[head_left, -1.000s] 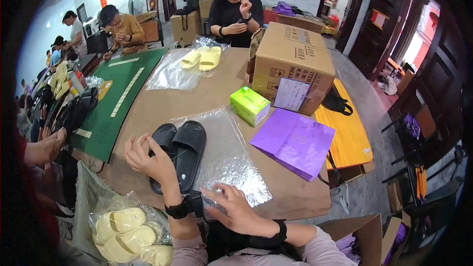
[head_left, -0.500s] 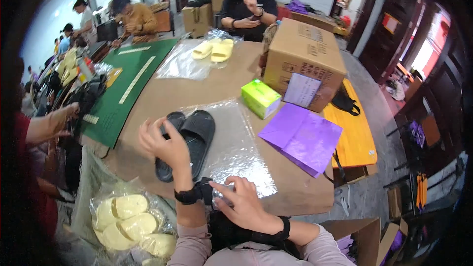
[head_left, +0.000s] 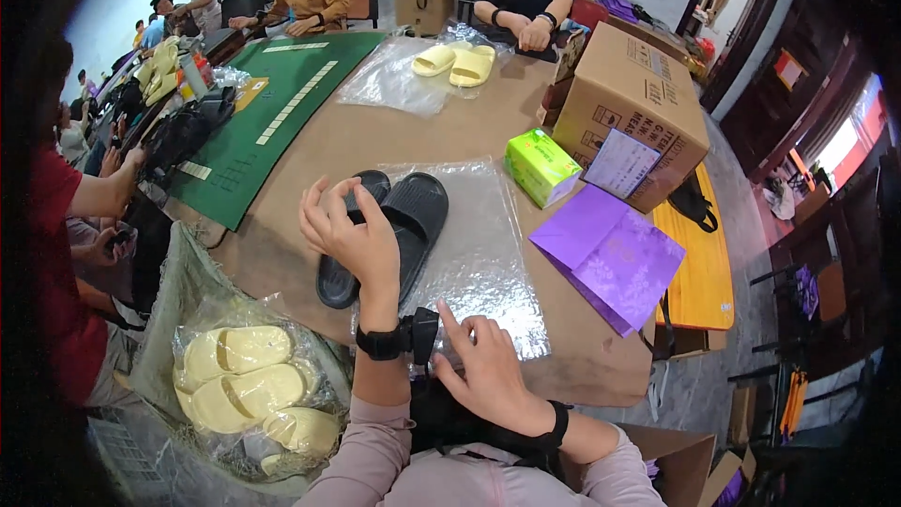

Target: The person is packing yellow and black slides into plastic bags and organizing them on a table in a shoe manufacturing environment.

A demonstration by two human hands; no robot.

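Observation:
My left hand (head_left: pixel 347 230) is raised over the pair of black slide slippers (head_left: pixel 424 208), its fingers loosely curled and apart, holding nothing. Part of the left slipper is hidden behind it. A black device on a wrist strap (head_left: pixel 424 333) sits on my left wrist. Beside that device is my right hand (head_left: pixel 493 371), index finger stretched out with its tip at the device's edge; whether it touches I cannot tell. Under and to the right of the slippers lies a flat clear plastic bag (head_left: pixel 483 253) on the brown tabletop (head_left: pixel 300 225).
Right of the bag are a green tissue pack (head_left: pixel 542 167), a purple paper bag (head_left: pixel 615 258) and a large carton (head_left: pixel 648 113). Pale yellow slippers (head_left: pixel 469 66) lie at the far side; more wrapped ones (head_left: pixel 235 352) fill a sack (head_left: pixel 160 357) at lower left. Several people work around.
The view has shifted, so the table things sit further right. My right index finger has straightened beside the wrist device. The person across has lowered a raised hand.

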